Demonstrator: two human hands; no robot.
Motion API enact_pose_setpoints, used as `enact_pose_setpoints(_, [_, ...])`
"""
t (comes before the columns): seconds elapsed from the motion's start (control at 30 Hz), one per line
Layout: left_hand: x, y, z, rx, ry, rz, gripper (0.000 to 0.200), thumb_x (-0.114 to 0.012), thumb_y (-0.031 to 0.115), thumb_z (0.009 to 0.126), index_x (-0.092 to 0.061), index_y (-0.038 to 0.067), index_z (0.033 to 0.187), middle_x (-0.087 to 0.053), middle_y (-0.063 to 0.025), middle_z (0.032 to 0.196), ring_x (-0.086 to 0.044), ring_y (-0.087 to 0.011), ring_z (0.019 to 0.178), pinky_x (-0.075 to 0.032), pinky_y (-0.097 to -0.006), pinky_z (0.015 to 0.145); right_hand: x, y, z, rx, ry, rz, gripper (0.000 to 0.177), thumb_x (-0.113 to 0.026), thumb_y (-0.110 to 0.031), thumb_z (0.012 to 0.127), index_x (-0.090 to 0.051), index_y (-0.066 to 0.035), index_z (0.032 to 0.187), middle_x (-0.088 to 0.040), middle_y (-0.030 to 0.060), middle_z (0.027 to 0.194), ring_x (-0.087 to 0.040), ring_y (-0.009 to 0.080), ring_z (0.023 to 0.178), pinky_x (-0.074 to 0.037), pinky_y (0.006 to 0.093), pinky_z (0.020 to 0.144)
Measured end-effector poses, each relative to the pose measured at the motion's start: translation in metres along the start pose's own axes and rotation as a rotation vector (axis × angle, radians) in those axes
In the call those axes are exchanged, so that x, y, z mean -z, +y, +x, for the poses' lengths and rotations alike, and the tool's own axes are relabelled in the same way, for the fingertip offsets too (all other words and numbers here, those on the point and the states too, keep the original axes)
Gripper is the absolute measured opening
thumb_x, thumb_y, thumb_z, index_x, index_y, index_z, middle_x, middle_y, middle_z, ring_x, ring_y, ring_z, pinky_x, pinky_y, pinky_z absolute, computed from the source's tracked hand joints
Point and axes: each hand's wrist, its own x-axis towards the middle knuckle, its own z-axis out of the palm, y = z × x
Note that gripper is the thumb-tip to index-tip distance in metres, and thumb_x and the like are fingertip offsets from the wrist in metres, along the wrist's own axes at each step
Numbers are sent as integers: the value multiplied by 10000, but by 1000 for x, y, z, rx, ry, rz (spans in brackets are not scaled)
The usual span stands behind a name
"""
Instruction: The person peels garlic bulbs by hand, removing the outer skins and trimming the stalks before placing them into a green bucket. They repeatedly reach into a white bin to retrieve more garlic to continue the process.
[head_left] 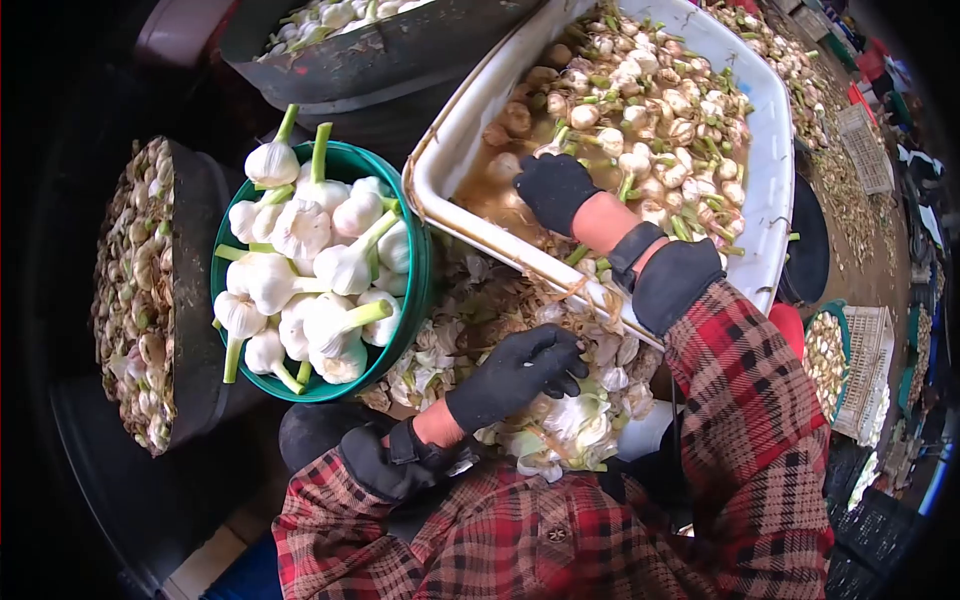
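My right hand [556,194], in a black glove, reaches into the white tub [450,150] of water and unpeeled garlic. Its fingers curl at a garlic bulb [553,146] with a green stem; the fingertips are partly hidden. Over a heap of peeled skins [575,425] hovers my left hand [520,372], also gloved in black, its fingers bent and slightly apart with no bulb visible in them. To the left of that hand, a green bucket [418,290] holds clean white bulbs [300,230] with trimmed green stems.
A dark container [195,300] of garlic stands at the far left, another [380,65] at the top. On the right are a black basin [805,245], a beige crate [862,375] and a smaller container of garlic [826,360]. Garlic and debris cover the ground [850,200] at upper right.
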Motion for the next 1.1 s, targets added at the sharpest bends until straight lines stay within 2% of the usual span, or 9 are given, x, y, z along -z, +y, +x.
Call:
enact_pose_setpoints(0.07, [2,2,-2,-53,26,-45,333,-457,248,1000,-502,-3,1215,-640,-153,1058,-653,-223,905,-535,-335,797,-3,7,-6,-23,-15,1,122,-609,-88,729,-673,-71,832,-640,147,917,-640,335,865,-527,428,740])
enact_pose_setpoints(0.27, [3,8,0,-154,102,-151,369,-467,285,991,-501,4,1228,-631,-171,1055,-656,-256,910,-534,-351,804,21,30,-55,-233,-113,133,105,-577,-68,738,-667,-45,787,-646,172,854,-644,326,855,-522,425,746])
enact_pose_setpoints(0.33, [1,15,0,-79,121,-250,397,-462,309,988,-485,13,1250,-624,-187,1064,-653,-282,922,-533,-370,816,23,46,-73,67,130,70,156,-561,-91,761,-707,-78,816,-680,147,871,-652,339,810,-521,421,768])
enact_pose_setpoints(0.4, [2,9,3,-112,116,-282,430,-460,332,982,-460,22,1279,-613,-208,1088,-648,-312,931,-529,-396,830,58,36,-94,-330,128,674,166,-591,-148,809,-711,-64,887,-674,166,868,-648,315,787,-502,389,737])
enact_pose_setpoints(0.47, [5,9,8,-67,58,-428,451,-462,338,977,-435,26,1301,-604,-220,1109,-644,-329,934,-524,-414,841,75,25,-114,-365,194,822,169,-615,-160,812,-706,-52,903,-669,174,839,-647,312,779,-495,377,724])
enact_pose_setpoints(0.73, [3,-1,9,-12,46,-233,415,-472,337,974,-521,13,1227,-634,-203,1049,-658,-314,882,-538,-401,802,35,27,-117,-120,222,470,290,-681,-234,757,-674,-62,990,-663,183,941,-638,353,870,-506,416,794])
enact_pose_setpoints(0.8, [5,-2,9,-27,39,-196,414,-479,335,974,-522,12,1228,-639,-196,1040,-661,-299,873,-542,-390,789,35,21,-105,-220,-311,273,413,-703,-356,749,-658,-66,1039,-645,186,1013,-617,356,943,-495,427,838])
enact_pose_setpoints(0.83, [6,-2,9,-25,42,-199,414,-479,335,974,-522,12,1228,-639,-196,1040,-661,-299,873,-542,-390,789,26,20,-101,-243,-370,233,373,-687,-351,731,-669,-86,993,-649,179,997,-618,352,953,-495,436,830])
enact_pose_setpoints(1.1, [5,9,7,-132,-36,-404,474,-489,368,969,-452,40,1309,-602,-189,1143,-640,-284,934,-526,-389,832,60,21,-119,-286,9,357,242,-657,-174,775,-683,-54,983,-681,157,951,-660,314,905,-518,410,795])
